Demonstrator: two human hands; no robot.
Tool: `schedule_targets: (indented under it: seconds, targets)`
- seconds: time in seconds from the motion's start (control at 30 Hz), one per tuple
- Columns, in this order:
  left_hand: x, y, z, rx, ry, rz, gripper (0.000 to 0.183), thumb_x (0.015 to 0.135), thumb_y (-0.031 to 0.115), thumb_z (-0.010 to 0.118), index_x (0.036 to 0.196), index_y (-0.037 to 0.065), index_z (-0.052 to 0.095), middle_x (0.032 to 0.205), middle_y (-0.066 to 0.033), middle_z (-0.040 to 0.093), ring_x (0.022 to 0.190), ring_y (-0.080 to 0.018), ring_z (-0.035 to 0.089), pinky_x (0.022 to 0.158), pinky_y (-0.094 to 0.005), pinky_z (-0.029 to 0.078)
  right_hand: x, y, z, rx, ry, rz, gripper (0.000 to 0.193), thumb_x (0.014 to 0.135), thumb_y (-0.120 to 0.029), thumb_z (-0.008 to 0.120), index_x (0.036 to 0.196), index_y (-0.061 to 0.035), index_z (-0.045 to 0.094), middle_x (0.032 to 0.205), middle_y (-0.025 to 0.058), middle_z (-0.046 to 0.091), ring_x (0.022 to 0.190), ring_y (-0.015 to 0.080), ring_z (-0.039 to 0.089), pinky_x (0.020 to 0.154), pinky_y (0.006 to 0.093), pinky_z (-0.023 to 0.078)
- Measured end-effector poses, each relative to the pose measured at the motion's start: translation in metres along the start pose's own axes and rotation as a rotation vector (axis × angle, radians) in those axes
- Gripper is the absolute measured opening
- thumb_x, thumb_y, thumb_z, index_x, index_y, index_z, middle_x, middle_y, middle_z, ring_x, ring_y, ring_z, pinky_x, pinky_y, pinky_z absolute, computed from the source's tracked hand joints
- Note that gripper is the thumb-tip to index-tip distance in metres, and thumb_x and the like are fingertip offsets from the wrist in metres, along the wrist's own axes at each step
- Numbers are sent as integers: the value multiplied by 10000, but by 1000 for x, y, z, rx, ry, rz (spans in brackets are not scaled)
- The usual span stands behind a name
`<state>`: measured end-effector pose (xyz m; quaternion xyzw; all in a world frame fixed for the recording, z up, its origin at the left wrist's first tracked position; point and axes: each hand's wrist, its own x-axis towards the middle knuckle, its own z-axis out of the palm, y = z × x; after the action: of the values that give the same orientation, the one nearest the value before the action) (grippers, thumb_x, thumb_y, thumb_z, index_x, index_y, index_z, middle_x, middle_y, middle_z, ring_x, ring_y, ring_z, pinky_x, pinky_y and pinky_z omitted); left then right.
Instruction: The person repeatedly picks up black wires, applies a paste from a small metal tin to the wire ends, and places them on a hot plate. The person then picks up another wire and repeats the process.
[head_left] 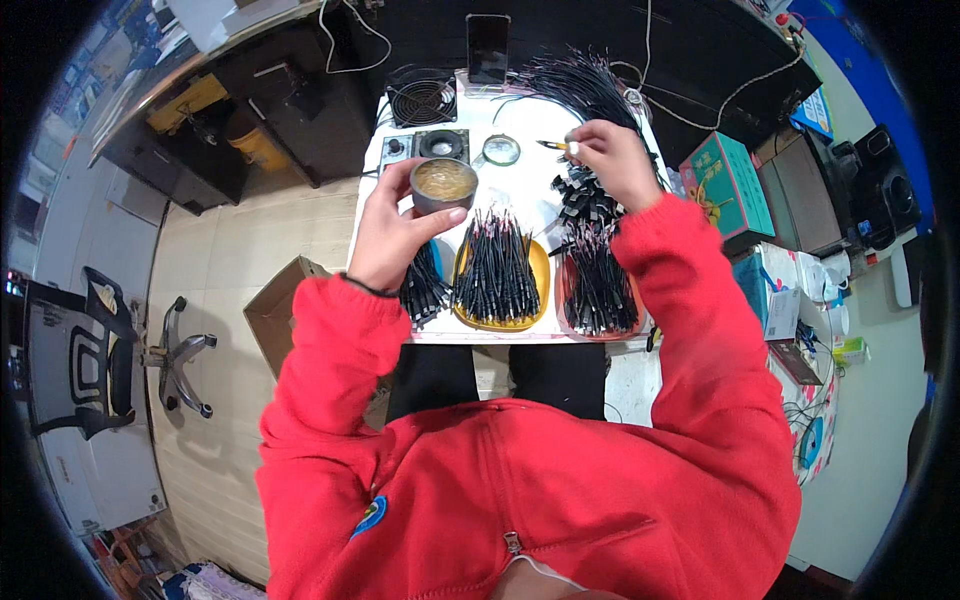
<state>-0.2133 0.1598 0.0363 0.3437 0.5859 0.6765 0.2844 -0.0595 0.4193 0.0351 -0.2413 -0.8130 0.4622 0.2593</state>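
Note:
My left hand (396,232) grips a round dark tin (440,200) by its sides, fingers and thumb wrapped round it. Its golden-brown contents (445,179) show at the top; what they are I cannot tell. Pinched in my right hand (618,162) is a slim pen-like tool (556,146) with a dark pointed tip and a yellow collar, aimed left over the table. Below the hands, bundles of short black cables lie in a yellow tray (544,275), a pink tray (637,322) and a blue tray (436,256). More black connectors (583,198) are heaped under my right wrist.
At the table's back are a black fan (421,102), a dial box (397,149), a square black device (441,143), a round glass lens (501,150), a phone (488,50) and long black cables (590,90). A green box (728,188) stands right; a cardboard box (278,308) sits left.

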Motion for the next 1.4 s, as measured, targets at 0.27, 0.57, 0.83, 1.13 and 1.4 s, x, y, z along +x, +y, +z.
schedule_targets:
  seconds: [0.27,0.57,0.83,1.13,1.4]
  targets:
    - [89,-60,24,590,-143,-39,772,597,251,863,1191,-83,500,1096,-213,616,1019,-268,610,913,-324,473,86,86,62,-557,-177,59,143,791,-57,625,902,7,687,853,150,703,763,228,688,735,322,530]
    - [124,-112,70,812,-274,-24,738,551,191,861,1189,8,539,1082,-209,642,1030,-324,619,920,-367,471,68,48,3,-496,-112,-199,248,824,-170,599,999,-16,686,958,175,687,889,301,669,813,378,518]
    - [102,-51,46,811,-79,257,681,709,177,779,1262,-75,472,1176,-262,578,1117,-354,557,954,-384,455,-56,-3,-68,-286,-118,-35,130,862,-67,587,938,32,622,770,117,660,701,186,638,644,301,488]
    - [-86,28,-6,-1019,-120,-369,729,996,466,316,1425,-113,202,1493,-288,223,1399,-361,249,1124,-436,295,-215,5,-37,244,198,375,298,942,-204,591,711,-15,595,581,-13,555,506,35,486,475,198,369]
    - [-103,20,19,-1153,-195,-373,708,1000,460,314,1415,-111,248,1482,-267,271,1381,-335,301,1134,-425,283,-251,12,-35,158,294,304,484,987,-366,505,622,-48,527,514,-51,449,458,22,362,428,219,259]
